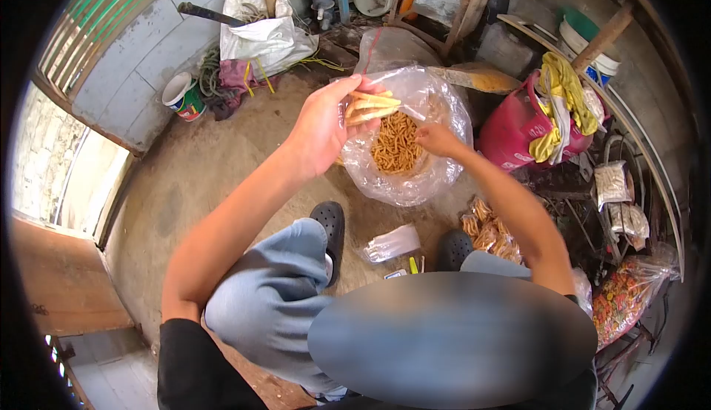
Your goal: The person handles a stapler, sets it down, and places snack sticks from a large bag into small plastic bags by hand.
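Note:
My left hand (326,125) is raised at the left rim of a large clear plastic bag (392,188), its fingers round a small clear packet with pale yellow snack sticks (366,108) in it. Inside the large bag lies a heap of brown crunchy snack pieces (396,143). At the right side of that heap is my right hand (437,140), its fingers drawn together; what they hold, if anything, is too small to make out.
A stack of empty clear packets (392,243) lies on the floor between my shoes, near a yellow-green tool (415,264). Filled snack packets (489,232) sit by my right shoe. A pink drum (511,128) with yellow cloth stands at the right, a paint bucket (184,97) at the left.

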Demonstrator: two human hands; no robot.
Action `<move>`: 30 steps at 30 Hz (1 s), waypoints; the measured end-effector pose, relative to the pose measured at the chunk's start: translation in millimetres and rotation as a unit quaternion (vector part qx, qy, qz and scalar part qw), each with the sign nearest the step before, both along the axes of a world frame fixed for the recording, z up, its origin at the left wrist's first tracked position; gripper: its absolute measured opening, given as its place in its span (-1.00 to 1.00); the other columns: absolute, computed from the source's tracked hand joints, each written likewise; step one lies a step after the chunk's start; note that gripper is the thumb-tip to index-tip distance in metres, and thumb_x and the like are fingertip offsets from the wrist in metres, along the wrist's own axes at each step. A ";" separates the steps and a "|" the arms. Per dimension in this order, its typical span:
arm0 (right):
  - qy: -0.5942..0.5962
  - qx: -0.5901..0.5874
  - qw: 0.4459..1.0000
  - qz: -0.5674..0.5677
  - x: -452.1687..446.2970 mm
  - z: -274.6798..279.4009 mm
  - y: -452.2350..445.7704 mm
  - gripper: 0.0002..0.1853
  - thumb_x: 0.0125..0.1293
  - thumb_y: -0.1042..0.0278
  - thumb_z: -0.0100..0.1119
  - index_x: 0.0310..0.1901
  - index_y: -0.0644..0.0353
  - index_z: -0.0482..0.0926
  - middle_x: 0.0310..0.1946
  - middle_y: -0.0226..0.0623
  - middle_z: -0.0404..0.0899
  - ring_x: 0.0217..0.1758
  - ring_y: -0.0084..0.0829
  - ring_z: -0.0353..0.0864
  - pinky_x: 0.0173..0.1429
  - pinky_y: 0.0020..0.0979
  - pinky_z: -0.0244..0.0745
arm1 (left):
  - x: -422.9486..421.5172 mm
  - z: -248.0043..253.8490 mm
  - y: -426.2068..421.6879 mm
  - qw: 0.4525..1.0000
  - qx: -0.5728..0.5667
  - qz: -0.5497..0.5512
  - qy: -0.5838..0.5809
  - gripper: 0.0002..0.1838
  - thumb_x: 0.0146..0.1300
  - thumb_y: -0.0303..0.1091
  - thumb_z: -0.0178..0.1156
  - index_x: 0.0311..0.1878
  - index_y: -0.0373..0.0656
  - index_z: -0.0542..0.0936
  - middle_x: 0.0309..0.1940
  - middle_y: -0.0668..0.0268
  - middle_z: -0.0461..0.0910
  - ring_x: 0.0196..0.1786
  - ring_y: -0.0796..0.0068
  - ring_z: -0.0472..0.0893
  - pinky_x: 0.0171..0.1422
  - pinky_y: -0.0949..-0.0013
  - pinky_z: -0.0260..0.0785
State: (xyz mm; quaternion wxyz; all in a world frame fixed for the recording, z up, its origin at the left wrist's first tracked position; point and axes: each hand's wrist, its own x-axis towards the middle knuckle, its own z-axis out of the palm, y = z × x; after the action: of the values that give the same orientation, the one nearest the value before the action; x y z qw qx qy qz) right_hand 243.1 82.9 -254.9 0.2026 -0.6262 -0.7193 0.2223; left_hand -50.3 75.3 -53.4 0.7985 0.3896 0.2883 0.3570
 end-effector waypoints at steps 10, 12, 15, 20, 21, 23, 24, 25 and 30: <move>0.007 0.015 0.938 -0.347 -42.9 -115.1 91.6 -0.67 0.12 0.14 0.12 -0.15 0.11 0.66 -0.20 -0.01 0.65 -0.08 0.00 0.62 0.03 -0.12 0.50 | -14.5 -8.8 18.7 0.999 -0.006 0.048 0.024 -0.73 0.39 -0.14 0.00 -0.08 -0.13 0.48 -0.07 0.25 0.57 -0.03 0.40 0.57 0.01 0.29 0.42; 0.079 -0.018 0.917 -0.390 -39.1 -124.2 108.1 -0.68 0.14 0.07 0.13 -0.19 0.06 0.68 -0.21 -0.02 0.65 -0.09 0.00 0.63 0.02 -0.09 0.50 | -13.5 -8.6 22.9 0.998 -0.012 0.061 0.026 -0.72 0.39 -0.12 0.00 -0.09 -0.13 0.49 -0.07 0.24 0.58 -0.03 0.39 0.58 0.00 0.28 0.41; 0.073 -0.025 0.879 -0.470 -48.8 -97.5 103.8 -0.69 0.16 0.01 0.13 -0.25 0.03 0.69 -0.23 -0.01 0.65 -0.10 0.00 0.64 0.01 -0.08 0.51 | -6.8 -7.6 25.2 0.997 -0.002 0.070 0.017 -0.73 0.38 -0.11 0.01 -0.11 -0.12 0.51 -0.08 0.23 0.59 -0.03 0.38 0.59 0.01 0.28 0.41; 0.043 -0.029 0.886 -0.461 -61.9 -75.5 94.5 -0.70 0.15 0.02 0.15 -0.21 0.01 0.67 -0.21 -0.04 0.66 -0.06 -0.04 0.63 0.02 -0.10 0.50 | 5.1 -1.3 22.1 0.997 0.000 0.072 0.007 -0.73 0.38 -0.12 0.03 -0.13 -0.12 0.52 -0.09 0.22 0.61 -0.04 0.38 0.60 0.02 0.28 0.42; 0.027 -0.016 0.889 -0.456 -58.5 -84.0 94.7 -0.70 0.15 0.03 0.15 -0.21 0.01 0.66 -0.21 -0.05 0.66 -0.06 -0.05 0.63 0.02 -0.11 0.50 | 6.0 -0.2 21.2 0.998 -0.001 0.069 0.007 -0.74 0.37 -0.13 0.03 -0.13 -0.12 0.52 -0.09 0.22 0.61 -0.04 0.38 0.60 0.03 0.28 0.42; 0.009 -0.019 0.911 -0.412 -33.9 -139.4 106.7 -0.70 0.13 0.05 0.16 -0.19 0.01 0.65 -0.20 -0.08 0.66 -0.06 -0.07 0.63 0.02 -0.12 0.50 | 5.9 -1.6 21.4 0.998 0.003 0.069 0.007 -0.74 0.37 -0.13 0.04 -0.13 -0.12 0.52 -0.09 0.22 0.61 -0.04 0.38 0.60 0.03 0.28 0.43; 0.008 -0.027 0.919 -0.392 -27.4 -149.0 106.3 -0.70 0.13 0.06 0.16 -0.19 0.01 0.64 -0.20 -0.08 0.66 -0.06 -0.08 0.63 0.01 -0.12 0.50 | 5.5 -2.5 21.3 0.997 0.005 0.070 0.007 -0.74 0.37 -0.13 0.04 -0.13 -0.12 0.52 -0.10 0.22 0.61 -0.04 0.38 0.60 0.03 0.28 0.43; 0.007 -0.034 0.927 -0.373 -21.1 -158.4 105.9 -0.71 0.12 0.06 0.16 -0.18 0.00 0.64 -0.20 -0.09 0.66 -0.06 -0.08 0.63 0.01 -0.13 0.50 | 5.4 -3.6 21.2 0.998 0.006 0.069 0.006 -0.74 0.37 -0.13 0.04 -0.13 -0.12 0.52 -0.10 0.22 0.61 -0.04 0.38 0.60 0.03 0.28 0.43; 0.008 0.049 0.934 -0.354 -11.5 -171.9 88.0 -0.74 0.10 0.12 0.16 -0.25 0.07 0.65 -0.25 -0.10 0.67 -0.14 -0.07 0.64 -0.02 -0.18 0.50 | 5.0 -3.3 18.2 0.997 0.005 0.075 0.018 -0.74 0.37 -0.12 0.05 -0.13 -0.12 0.53 -0.09 0.21 0.61 -0.04 0.39 0.60 0.03 0.28 0.43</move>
State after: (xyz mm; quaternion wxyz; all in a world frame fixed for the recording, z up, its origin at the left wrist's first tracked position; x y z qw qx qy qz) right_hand 231.6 170.8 -426.8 0.3044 -0.8277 -0.4595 0.1052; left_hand -45.3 93.5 -56.8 0.7619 0.3773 0.3293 0.4107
